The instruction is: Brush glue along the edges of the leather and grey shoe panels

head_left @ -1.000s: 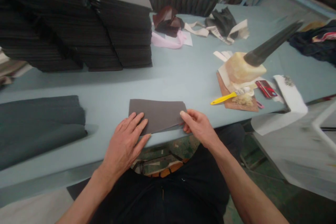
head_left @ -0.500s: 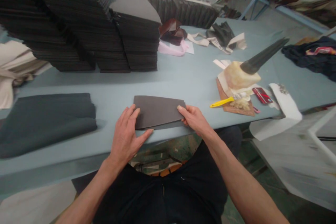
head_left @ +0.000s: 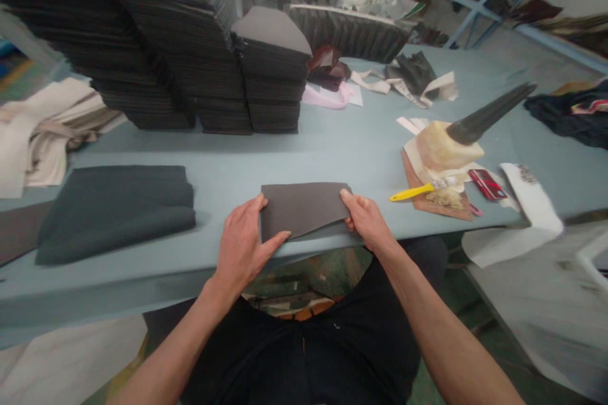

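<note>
A dark grey-brown sheet (head_left: 304, 205), with a slanting front edge, lies near the front of the blue-green table, over another dark layer that shows along its lower side. My right hand (head_left: 365, 215) pinches its right end, thumb on top and fingers curled beneath. At the left end, my left hand (head_left: 244, 237) rests with fingers and thumb spread apart, fingertips at the left edge and thumb at the front edge. Further left lies a folded dark green-grey cloth (head_left: 118, 212), partly over a brown piece (head_left: 21, 231).
Tall stacks of dark sheets (head_left: 180, 57) stand behind on the table (head_left: 228, 161). To the right are a yellow-handled brush (head_left: 413, 192), a pale block with a dark handle-like piece (head_left: 446, 145) and a red box (head_left: 487, 185). Beige cloth strips (head_left: 52, 126) lie at left.
The whole scene has shifted rightward in view as the camera turned left. My left fingers have drawn back from the sheet's top to its left edge; my right hand keeps its pinch.
</note>
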`<action>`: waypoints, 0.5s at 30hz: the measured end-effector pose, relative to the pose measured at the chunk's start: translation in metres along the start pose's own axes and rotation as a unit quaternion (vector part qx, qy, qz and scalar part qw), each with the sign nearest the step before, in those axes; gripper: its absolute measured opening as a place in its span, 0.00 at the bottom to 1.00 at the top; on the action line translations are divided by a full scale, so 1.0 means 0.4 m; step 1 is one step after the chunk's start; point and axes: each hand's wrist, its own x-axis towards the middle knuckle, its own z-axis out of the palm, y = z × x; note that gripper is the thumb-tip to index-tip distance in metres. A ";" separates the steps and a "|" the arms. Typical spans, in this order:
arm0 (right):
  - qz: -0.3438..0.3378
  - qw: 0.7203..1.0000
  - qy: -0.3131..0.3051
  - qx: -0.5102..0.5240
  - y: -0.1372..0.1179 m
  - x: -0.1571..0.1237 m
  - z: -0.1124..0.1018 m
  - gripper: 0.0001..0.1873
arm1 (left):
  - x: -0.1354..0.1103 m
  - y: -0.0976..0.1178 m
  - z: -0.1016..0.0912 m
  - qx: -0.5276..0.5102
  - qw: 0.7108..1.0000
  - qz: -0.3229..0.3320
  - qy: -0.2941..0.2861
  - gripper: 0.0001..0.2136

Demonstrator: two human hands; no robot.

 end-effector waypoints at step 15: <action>-0.042 0.998 -0.013 -0.043 0.015 -0.055 -0.035 0.28 | -0.013 0.001 -0.024 0.062 0.991 0.116 -0.021 0.35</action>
